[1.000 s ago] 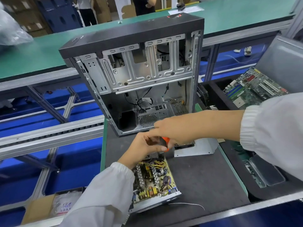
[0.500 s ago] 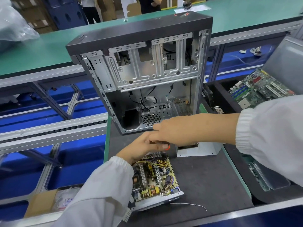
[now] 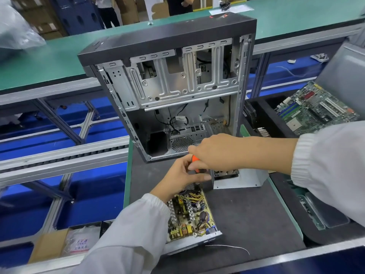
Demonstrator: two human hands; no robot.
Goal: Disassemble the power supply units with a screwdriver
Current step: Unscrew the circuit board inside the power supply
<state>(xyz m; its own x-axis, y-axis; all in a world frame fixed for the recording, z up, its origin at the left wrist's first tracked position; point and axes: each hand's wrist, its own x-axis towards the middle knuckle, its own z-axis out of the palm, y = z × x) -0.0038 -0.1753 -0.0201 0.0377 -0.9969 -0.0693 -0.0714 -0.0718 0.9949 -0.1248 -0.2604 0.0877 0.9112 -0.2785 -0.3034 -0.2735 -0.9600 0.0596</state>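
An opened power supply unit (image 3: 190,216) lies on the dark mat, its circuit board with yellow wires and coils exposed. My right hand (image 3: 215,153) grips an orange-handled screwdriver (image 3: 195,159) held over the unit's far end. My left hand (image 3: 182,175) curls round the screwdriver's lower part just above the unit; the tip is hidden behind its fingers. A grey metal cover (image 3: 240,178) of the unit stands just right of my hands.
An empty computer case (image 3: 173,91) stands upright behind the hands. A motherboard (image 3: 314,109) lies in a black bin at right. A thin white wire (image 3: 227,247) lies by the mat's front edge. A cardboard box (image 3: 65,246) sits low left. People stand far back.
The view has shifted a little. Both hands stay at the far end of the unit; the orange handle now shows more between them.
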